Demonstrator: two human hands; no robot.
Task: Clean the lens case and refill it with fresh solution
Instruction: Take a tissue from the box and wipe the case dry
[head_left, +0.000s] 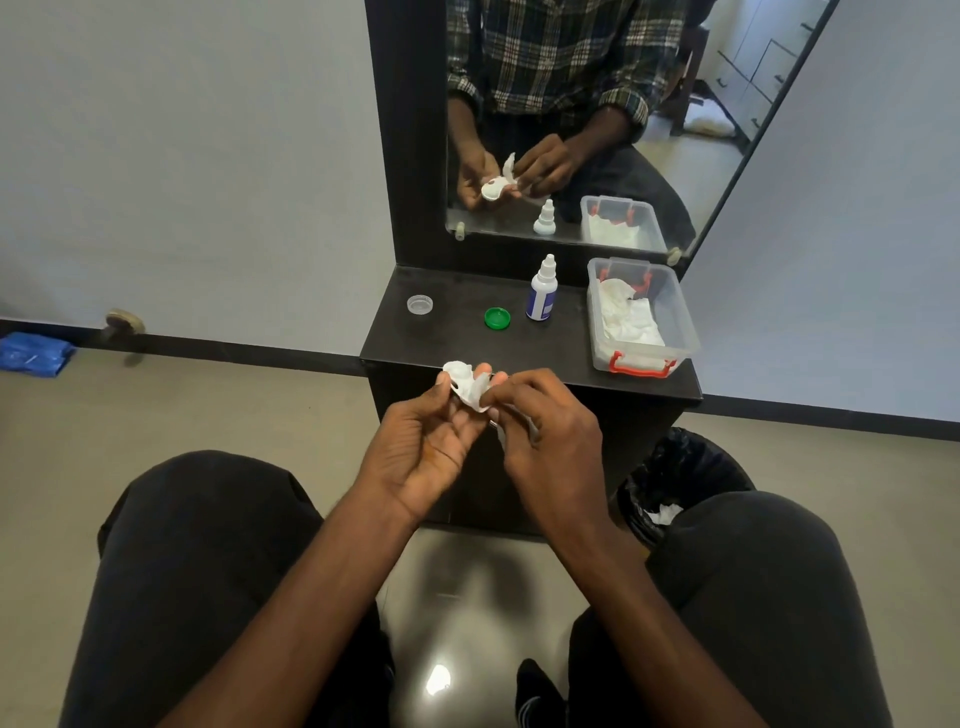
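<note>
My left hand (426, 441) holds the white lens case (458, 373) in its fingertips, just in front of the black shelf (457, 343). My right hand (545, 431) pinches a white tissue (475, 395) against the case. A green cap (497, 318) and a clear cap (420, 304) lie apart on the shelf. The solution bottle (543, 291), white with a blue label, stands upright behind the green cap with its nozzle cap on.
A clear plastic box (680, 332) with red latches holds white tissues at the shelf's right end. A mirror (727, 104) rises behind the shelf. A black-lined bin (680, 457) with a crumpled tissue stands on the floor by my right knee.
</note>
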